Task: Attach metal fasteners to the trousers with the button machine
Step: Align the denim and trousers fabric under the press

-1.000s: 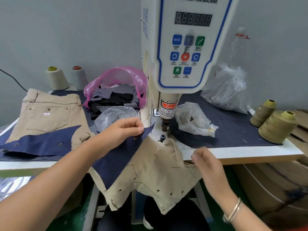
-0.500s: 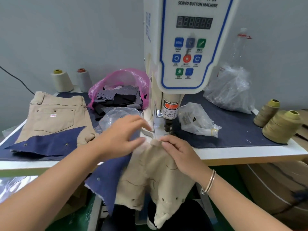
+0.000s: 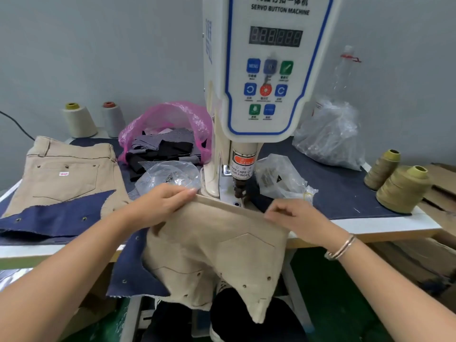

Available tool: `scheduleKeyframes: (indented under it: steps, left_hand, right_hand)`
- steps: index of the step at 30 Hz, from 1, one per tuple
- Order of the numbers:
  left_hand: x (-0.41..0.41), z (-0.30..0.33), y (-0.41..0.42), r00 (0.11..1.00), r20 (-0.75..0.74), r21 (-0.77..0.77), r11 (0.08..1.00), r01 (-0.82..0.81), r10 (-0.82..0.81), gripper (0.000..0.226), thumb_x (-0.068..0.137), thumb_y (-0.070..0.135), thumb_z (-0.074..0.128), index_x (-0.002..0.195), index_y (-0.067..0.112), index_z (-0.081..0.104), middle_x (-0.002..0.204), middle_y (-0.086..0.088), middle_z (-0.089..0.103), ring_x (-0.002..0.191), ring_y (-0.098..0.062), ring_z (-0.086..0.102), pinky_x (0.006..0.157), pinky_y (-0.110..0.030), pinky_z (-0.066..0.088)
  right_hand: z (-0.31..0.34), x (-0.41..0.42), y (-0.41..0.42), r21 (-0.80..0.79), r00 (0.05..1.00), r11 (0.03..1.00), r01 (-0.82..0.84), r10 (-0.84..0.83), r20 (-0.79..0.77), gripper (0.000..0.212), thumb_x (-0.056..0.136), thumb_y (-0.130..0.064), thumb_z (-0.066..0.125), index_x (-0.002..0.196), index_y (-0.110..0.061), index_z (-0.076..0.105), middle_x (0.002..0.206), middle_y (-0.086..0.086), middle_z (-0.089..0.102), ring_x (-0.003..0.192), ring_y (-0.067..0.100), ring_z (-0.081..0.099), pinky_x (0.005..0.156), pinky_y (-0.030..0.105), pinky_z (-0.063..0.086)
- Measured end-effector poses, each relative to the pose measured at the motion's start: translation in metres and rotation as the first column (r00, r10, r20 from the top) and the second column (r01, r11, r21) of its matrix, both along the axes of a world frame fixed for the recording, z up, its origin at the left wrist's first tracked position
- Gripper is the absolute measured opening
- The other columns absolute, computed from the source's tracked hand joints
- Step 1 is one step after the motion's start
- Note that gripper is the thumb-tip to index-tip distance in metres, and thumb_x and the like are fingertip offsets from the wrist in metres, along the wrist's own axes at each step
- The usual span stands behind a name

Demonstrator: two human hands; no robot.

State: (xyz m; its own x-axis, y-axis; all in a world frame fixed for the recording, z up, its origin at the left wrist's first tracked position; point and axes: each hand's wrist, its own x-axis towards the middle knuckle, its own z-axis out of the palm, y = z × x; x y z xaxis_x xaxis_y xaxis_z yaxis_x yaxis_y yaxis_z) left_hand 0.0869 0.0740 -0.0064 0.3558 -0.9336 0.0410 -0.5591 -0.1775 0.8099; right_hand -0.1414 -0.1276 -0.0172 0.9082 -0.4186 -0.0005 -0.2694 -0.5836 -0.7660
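Clear bags (image 3: 170,177) (image 3: 281,178) flank the button machine's punch (image 3: 239,191) closely.

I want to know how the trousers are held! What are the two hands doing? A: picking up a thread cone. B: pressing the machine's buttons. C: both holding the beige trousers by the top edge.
C: the left hand and right hand each grip the top edge of the beige trousers, just in front of the button machine.

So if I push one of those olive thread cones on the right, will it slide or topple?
Probably slides: the nearer olive cone stands upright on a wide base on the dark blue mat. It looks fully wound, so likely heavy. If tipped, its round tapered body would probably roll in a curve.
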Motion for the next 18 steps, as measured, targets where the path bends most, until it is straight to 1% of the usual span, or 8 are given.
scheduleKeyframes:
  steps: [4, 6, 8, 10, 11, 13, 14, 18]
  left_hand:
    - [0.01, -0.017, -0.001, 0.996, -0.085, 0.092, 0.996, 0.018, -0.011, 0.049, 0.09, 0.046, 0.048, 0.063, 0.005, 0.046, 0.063, -0.003, 0.037, 0.057, -0.013, 0.035, 0.054, -0.024, 0.029]
    - [0.008, -0.026, -0.009, 0.993, -0.116, 0.107, 0.994, 0.01, 0.003, 0.041, 0.096, 0.036, 0.049, 0.066, 0.008, 0.049, 0.063, -0.003, 0.038, 0.057, -0.011, 0.036, 0.054, -0.024, 0.03]
    - [0.006, -0.034, -0.013, 0.988, -0.152, 0.13, 0.991, -0.004, 0.024, 0.037, 0.098, 0.03, 0.049, 0.067, 0.01, 0.052, 0.06, 0.001, 0.045, 0.054, -0.008, 0.042, 0.055, -0.021, 0.035]
    - [0.007, -0.04, -0.014, 0.976, -0.215, 0.119, 0.993, -0.019, 0.045, 0.037, 0.098, 0.028, 0.05, 0.067, 0.01, 0.054, 0.057, 0.003, 0.049, 0.052, -0.006, 0.045, 0.053, -0.017, 0.036]
    - [0.007, -0.042, -0.014, 0.97, -0.238, 0.109, 0.994, -0.025, 0.051, 0.036, 0.097, 0.028, 0.05, 0.068, 0.008, 0.055, 0.058, 0.001, 0.049, 0.052, -0.007, 0.045, 0.053, -0.016, 0.036]
    - [0.008, -0.046, -0.015, 0.967, -0.249, 0.09, 0.995, -0.036, 0.058, 0.037, 0.096, 0.03, 0.052, 0.07, 0.004, 0.056, 0.061, -0.006, 0.045, 0.054, -0.012, 0.043, 0.053, -0.02, 0.034]
    - [0.008, -0.048, -0.015, 0.966, -0.249, 0.08, 0.996, -0.05, 0.069, 0.039, 0.095, 0.031, 0.054, 0.069, 0.002, 0.055, 0.061, -0.008, 0.043, 0.054, -0.015, 0.04, 0.053, -0.023, 0.033]
    - [0.011, -0.056, -0.012, 0.96, -0.24, 0.018, 0.99, -0.143, 0.143, 0.054, 0.088, 0.04, 0.059, 0.065, -0.008, 0.047, 0.062, -0.008, 0.038, 0.057, -0.017, 0.036, 0.054, -0.024, 0.03]
  right_hand:
    - [-0.003, 0.004, -0.019, -0.044, 0.994, 0.995, 0.087, -0.09, -0.064, 0.017, 0.092, -0.032, 0.058, 0.079, -0.027, 0.068, 0.076, 0.002, 0.068, 0.066, 0.007, 0.054, 0.064, 0.02, 0.044]
    - [-0.006, 0.016, -0.023, -0.053, 0.986, 0.985, 0.165, -0.163, 0.033, 0.016, 0.092, -0.03, 0.057, 0.081, -0.024, 0.067, 0.071, 0.003, 0.064, 0.062, 0.008, 0.052, 0.057, 0.017, 0.043]
    - [-0.005, 0.024, -0.036, -0.048, 0.917, 0.935, 0.353, -0.335, 0.216, 0.017, 0.092, -0.027, 0.056, 0.08, -0.02, 0.066, 0.069, 0.002, 0.062, 0.064, 0.014, 0.056, 0.059, 0.024, 0.045]
    - [-0.003, 0.029, -0.057, -0.193, 0.842, 0.829, 0.525, -0.473, 0.259, 0.023, 0.093, -0.028, 0.053, 0.08, -0.017, 0.067, 0.076, 0.004, 0.061, 0.078, 0.024, 0.057, 0.068, 0.034, 0.044]
    - [-0.003, 0.033, -0.067, -0.379, 0.842, 0.754, 0.536, -0.505, 0.188, 0.026, 0.094, -0.029, 0.05, 0.083, -0.016, 0.07, 0.083, 0.005, 0.059, 0.086, 0.027, 0.054, 0.075, 0.037, 0.042]
    - [-0.004, 0.045, -0.079, -0.713, 0.859, 0.607, 0.352, -0.512, -0.011, 0.029, 0.095, -0.033, 0.047, 0.096, -0.02, 0.073, 0.098, 0.005, 0.055, 0.096, 0.028, 0.048, 0.082, 0.036, 0.038]
    - [-0.005, 0.053, -0.082, -0.796, 0.867, 0.557, 0.237, -0.491, -0.086, 0.029, 0.095, -0.035, 0.046, 0.101, -0.025, 0.072, 0.103, 0.004, 0.052, 0.098, 0.027, 0.046, 0.081, 0.035, 0.035]
    - [-0.009, 0.083, -0.087, -0.907, 0.868, 0.42, -0.012, -0.447, -0.218, 0.031, 0.096, -0.035, 0.04, 0.106, -0.028, 0.069, 0.104, 0.0, 0.05, 0.099, 0.022, 0.045, 0.074, 0.03, 0.028]
